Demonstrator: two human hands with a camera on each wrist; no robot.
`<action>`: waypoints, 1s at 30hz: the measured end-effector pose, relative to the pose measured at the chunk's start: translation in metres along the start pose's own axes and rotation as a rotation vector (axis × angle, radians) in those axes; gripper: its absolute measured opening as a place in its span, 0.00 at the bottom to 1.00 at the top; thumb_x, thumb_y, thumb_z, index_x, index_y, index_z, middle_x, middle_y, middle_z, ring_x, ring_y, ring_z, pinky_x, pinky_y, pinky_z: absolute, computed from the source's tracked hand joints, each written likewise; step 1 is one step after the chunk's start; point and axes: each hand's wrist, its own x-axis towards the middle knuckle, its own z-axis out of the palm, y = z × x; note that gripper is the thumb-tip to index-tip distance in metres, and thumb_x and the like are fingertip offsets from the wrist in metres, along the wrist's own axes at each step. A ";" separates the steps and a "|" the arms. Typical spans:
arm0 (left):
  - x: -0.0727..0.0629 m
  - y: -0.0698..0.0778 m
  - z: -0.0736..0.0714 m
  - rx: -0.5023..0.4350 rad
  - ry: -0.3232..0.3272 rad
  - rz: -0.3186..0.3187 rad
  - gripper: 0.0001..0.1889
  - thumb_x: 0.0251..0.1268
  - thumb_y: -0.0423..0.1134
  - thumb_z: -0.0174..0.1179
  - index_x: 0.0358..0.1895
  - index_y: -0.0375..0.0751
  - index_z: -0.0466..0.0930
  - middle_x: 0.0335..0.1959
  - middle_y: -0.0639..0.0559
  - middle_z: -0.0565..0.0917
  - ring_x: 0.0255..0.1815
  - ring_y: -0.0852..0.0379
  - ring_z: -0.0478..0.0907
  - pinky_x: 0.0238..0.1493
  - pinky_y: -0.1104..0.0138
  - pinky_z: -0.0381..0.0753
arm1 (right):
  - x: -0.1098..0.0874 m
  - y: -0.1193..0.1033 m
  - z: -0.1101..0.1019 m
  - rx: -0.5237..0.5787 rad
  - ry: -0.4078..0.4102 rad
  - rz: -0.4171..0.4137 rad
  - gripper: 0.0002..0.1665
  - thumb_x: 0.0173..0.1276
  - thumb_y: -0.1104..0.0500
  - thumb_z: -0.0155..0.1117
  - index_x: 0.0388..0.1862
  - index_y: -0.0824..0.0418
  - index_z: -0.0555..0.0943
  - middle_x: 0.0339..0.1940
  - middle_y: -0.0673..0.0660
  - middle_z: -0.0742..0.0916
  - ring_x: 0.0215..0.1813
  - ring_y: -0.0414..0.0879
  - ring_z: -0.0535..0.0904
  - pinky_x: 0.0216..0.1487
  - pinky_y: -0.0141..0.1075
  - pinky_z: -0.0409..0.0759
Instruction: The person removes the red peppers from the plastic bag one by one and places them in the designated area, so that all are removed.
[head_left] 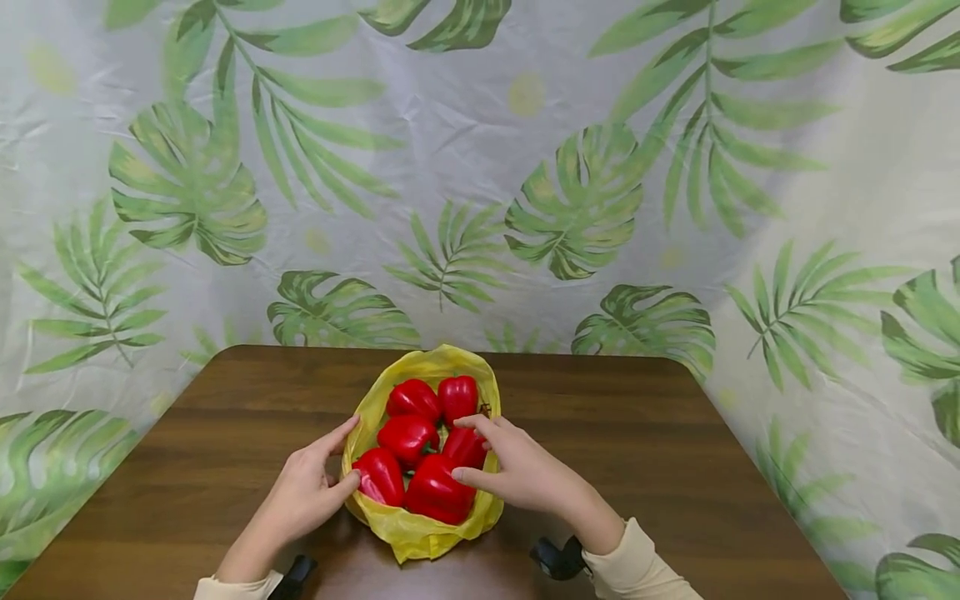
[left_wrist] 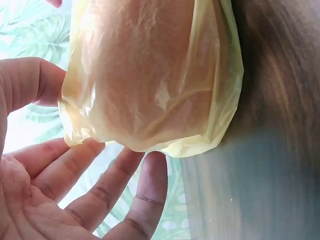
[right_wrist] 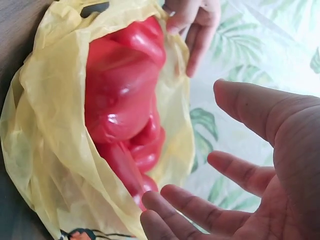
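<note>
Several shiny red bell peppers [head_left: 408,441] lie inside a thin yellow plastic bag [head_left: 422,542], which stands with its mouth spread wide. My left hand [head_left: 303,487] is at the bag's left side, thumb at the rim and fingers extended along the film. In the left wrist view its fingertips meet the lower edge of the bag [left_wrist: 150,90]. Over the right rim reaches my right hand [head_left: 528,467], its fingers spread above the peppers [right_wrist: 122,85] on that side. The right wrist view shows no pepper in that hand; whether its fingertips touch one, I cannot tell.
The bag stands on a dark brown wooden table [head_left: 622,442]. Behind the table hangs a pale cloth [head_left: 465,158] with green leaf prints. Black bands [head_left: 558,557] sit at both wrists, beside cream sleeves [head_left: 637,567].
</note>
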 end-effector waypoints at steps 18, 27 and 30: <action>-0.005 -0.006 0.003 -0.083 -0.020 -0.015 0.45 0.55 0.27 0.67 0.81 0.45 0.70 0.53 0.42 0.90 0.09 0.71 0.62 0.17 0.69 0.73 | 0.041 -0.019 -0.002 -0.245 -0.230 -0.060 0.29 0.71 0.47 0.76 0.67 0.56 0.84 0.53 0.52 0.90 0.48 0.42 0.83 0.49 0.32 0.82; -0.005 -0.007 0.005 -0.106 -0.059 -0.015 0.46 0.54 0.27 0.66 0.83 0.45 0.68 0.59 0.36 0.88 0.10 0.68 0.65 0.21 0.69 0.76 | 0.058 -0.031 -0.004 -0.404 -0.349 -0.003 0.28 0.68 0.47 0.79 0.65 0.51 0.85 0.54 0.49 0.89 0.51 0.39 0.81 0.54 0.31 0.82; -0.005 -0.007 0.005 -0.105 -0.061 -0.014 0.47 0.54 0.27 0.66 0.83 0.44 0.67 0.60 0.34 0.87 0.14 0.69 0.74 0.25 0.70 0.80 | 0.061 -0.032 -0.002 -0.425 -0.366 -0.003 0.31 0.66 0.47 0.80 0.67 0.50 0.84 0.60 0.49 0.88 0.57 0.41 0.81 0.61 0.32 0.81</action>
